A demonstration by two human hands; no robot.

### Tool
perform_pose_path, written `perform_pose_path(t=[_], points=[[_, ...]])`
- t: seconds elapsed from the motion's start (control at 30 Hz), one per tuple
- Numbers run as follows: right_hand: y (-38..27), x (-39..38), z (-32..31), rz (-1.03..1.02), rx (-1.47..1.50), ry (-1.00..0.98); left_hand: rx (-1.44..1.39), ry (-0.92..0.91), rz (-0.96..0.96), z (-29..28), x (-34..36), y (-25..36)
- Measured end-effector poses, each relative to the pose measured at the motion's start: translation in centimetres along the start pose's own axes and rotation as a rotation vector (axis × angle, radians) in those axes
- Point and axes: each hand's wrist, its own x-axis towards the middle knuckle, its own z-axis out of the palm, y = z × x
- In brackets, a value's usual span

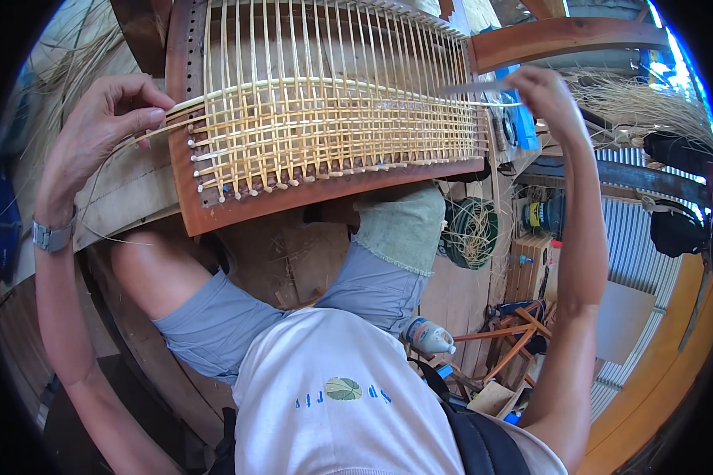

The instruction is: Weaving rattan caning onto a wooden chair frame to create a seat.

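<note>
A wooden frame (325,188) stands over my knees, strung with upright cane strands that are woven crosswise in its lower part. Pale pegs (238,193) sit in holes along its near and left edges. At the left edge, my left hand (107,119) pinches a cane strand (273,82) that runs across the uprights above the woven part. Past the right edge, my right hand (545,93) is closed on a thin, flat grey strip (479,87), blurred, pointing left over the uprights. The cane strand's right end lies just below that hand.
A green basket of cane scraps (471,232) stands right of my knee. On the floor lie a white bottle (429,336) and wooden pieces (515,348). Bundled loose cane (642,103) is at the far right. A curved wooden rail (570,36) juts out beside the frame.
</note>
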Motion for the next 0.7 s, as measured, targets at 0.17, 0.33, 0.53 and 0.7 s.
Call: perform_pose_path(t=[0.17,0.33,0.53,0.7], points=[[-1.2,-0.1,0.5,-0.003,0.167,0.207,0.004,0.014,-0.017,0.0,-0.2,0.0],[1.0,0.7,0.0,-0.059,0.216,0.213,-0.019,0.008,0.008,0.2,-0.1,0.1],[1.0,0.4,-0.9,-0.001,0.183,0.286,-0.012,-0.004,-0.008,-0.1,0.0,-0.3],[1.4,-0.8,-0.2,0.057,-0.057,-0.079,-0.012,0.004,0.001,-0.2,-0.2,-0.7]])
